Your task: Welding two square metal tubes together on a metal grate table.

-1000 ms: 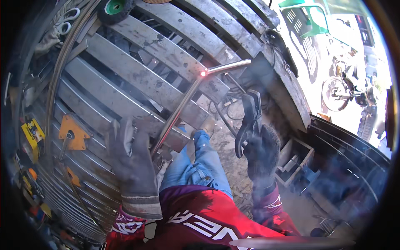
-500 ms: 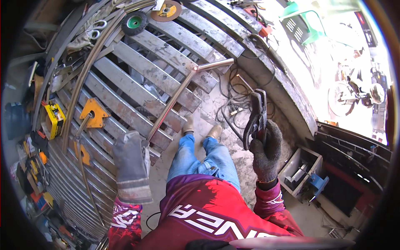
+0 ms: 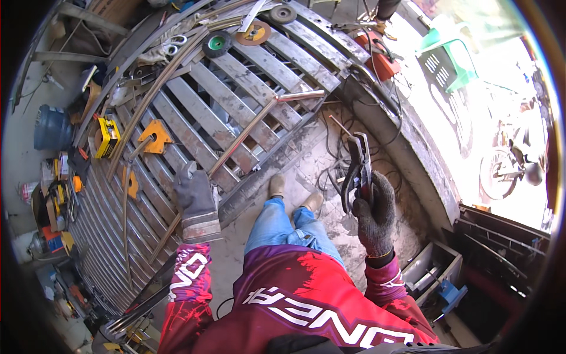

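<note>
A grey work glove with a pale cuff covers my left hand (image 3: 197, 197), which is closed at the near part of a long metal tube (image 3: 244, 137). Its fingertips are partly hidden. At its far end the tube meets a short shiny tube (image 3: 300, 95) at an angle, both lying over the slatted metal bench (image 3: 200, 97). On the right, my right hand (image 3: 375, 215), in a dark knit glove, grips a black welding electrode holder (image 3: 355, 168). A thin welding rod (image 3: 342, 127) sticks out of its jaws, pointing up and left, apart from the tubes.
Orange welding magnets (image 3: 155, 137), a yellow box (image 3: 108, 137), a green-centred wheel (image 3: 217, 43) and a cutting disc (image 3: 253, 33) lie on the bench. Cables (image 3: 336, 171) coil on the floor beside a concrete ledge (image 3: 407, 138). A metal box (image 3: 433, 268) stands at right.
The view has shifted, showing more of the left side and the bench's far edge. My left hand stays by the tube; my right hand still holds the electrode holder, its rod nearer upright-left.
</note>
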{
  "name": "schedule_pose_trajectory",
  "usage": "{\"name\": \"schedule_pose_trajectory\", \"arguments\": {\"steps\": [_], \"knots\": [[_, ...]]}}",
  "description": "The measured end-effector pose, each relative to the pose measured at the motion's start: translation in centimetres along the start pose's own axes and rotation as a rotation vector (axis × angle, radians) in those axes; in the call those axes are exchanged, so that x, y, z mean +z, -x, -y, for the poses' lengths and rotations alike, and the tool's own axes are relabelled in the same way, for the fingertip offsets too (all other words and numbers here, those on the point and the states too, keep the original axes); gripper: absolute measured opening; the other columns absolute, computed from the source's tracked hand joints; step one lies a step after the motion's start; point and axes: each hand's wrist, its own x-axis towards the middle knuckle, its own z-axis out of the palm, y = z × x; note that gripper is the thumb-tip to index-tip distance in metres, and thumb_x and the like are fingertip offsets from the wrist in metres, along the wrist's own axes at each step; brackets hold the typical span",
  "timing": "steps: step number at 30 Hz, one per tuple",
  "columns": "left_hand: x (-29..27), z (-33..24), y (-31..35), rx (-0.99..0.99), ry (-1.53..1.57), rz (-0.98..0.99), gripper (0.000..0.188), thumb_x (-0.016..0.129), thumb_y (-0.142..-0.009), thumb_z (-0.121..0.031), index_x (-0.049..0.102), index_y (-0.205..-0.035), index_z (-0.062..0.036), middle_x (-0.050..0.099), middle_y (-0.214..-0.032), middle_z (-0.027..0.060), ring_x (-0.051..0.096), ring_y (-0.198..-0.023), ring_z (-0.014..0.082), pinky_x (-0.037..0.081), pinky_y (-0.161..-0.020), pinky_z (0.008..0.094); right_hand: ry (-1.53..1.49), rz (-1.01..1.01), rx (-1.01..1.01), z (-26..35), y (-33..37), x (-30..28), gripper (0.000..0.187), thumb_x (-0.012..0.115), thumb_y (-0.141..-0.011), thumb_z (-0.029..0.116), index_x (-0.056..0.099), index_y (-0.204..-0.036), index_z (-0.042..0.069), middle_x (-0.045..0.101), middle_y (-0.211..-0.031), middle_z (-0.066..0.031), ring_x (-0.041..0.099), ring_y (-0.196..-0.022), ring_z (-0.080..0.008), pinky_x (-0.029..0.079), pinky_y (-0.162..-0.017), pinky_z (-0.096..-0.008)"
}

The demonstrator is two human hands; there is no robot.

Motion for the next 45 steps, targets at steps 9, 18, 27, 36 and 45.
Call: {"name": "schedule_pose_trajectory", "arguments": {"steps": [9,18,27,36,45], "knots": [[1.5,-15.3,4.2,0.292,-0.972,0.345,0.037,0.069,-0.089,-0.01,0.061,-0.125,-0.0078,0.066,-0.108,0.0168,0.064,-0.104,0.0383,0.052,-0.089,0.0442,-0.058,-0.103,0.094,0.8,-0.9,-0.3,0.057,0.063,-0.094,0.001,0.045,-0.148,0.005,0.059,-0.128,-0.0063,0.058,-0.109,-0.0147,0.05,-0.093,-0.0304],[1.2,-13.6,2.1,0.077,-1.036,0.503,0.032,0.064,-0.091,-0.011,0.062,-0.122,-0.0057,0.066,-0.103,0.0201,0.064,-0.099,0.0406,0.051,-0.085,0.0463,0.046,-0.107,0.249,0.5,-1.8,3.4,0.059,0.07,-0.092,0.009,0.046,-0.146,0.002,0.057,-0.134,-0.0087,0.057,-0.118,-0.018,0.047,-0.102,-0.0344],[0.9,-13.1,0.2,-0.03,-1.205,0.447,0.034,0.072,-0.084,-0.009,0.066,-0.117,-0.0058,0.062,-0.098,0.0187,0.062,-0.096,0.0386,0.051,-0.085,0.0476,0.121,-0.06,0.266,0.8,-3.5,6.3,0.061,0.068,-0.092,0.01,0.043,-0.147,0.002,0.061,-0.121,-0.0081,0.059,-0.098,-0.0134,0.049,-0.078,-0.027],[1.0,-13.2,-0.6,-0.106,-1.193,0.504,0.034,0.071,-0.085,-0.01,0.065,-0.118,-0.0035,0.062,-0.1,0.0193,0.061,-0.099,0.0386,0.05,-0.088,0.0477,0.151,-0.057,0.217,0.0,-2.7,6.5,0.056,0.069,-0.091,-0.003,0.05,-0.144,-0.003,0.062,-0.124,-0.0111,0.059,-0.103,-0.0171,0.048,-0.092,-0.0342],[0.0,-12.5,-0.7,-0.125,-1.098,0.518,0.033,0.07,-0.086,-0.011,0.064,-0.117,-0.0001,0.062,-0.104,0.0199,0.06,-0.101,0.0383,0.049,-0.09,0.047,0.185,0.002,0.146,1.2,-3.2,6.6,0.06,0.067,-0.089,-0.007,0.047,-0.145,-0.002,0.06,-0.133,-0.0138,0.058,-0.111,-0.0175,0.046,-0.096,-0.034]]}}
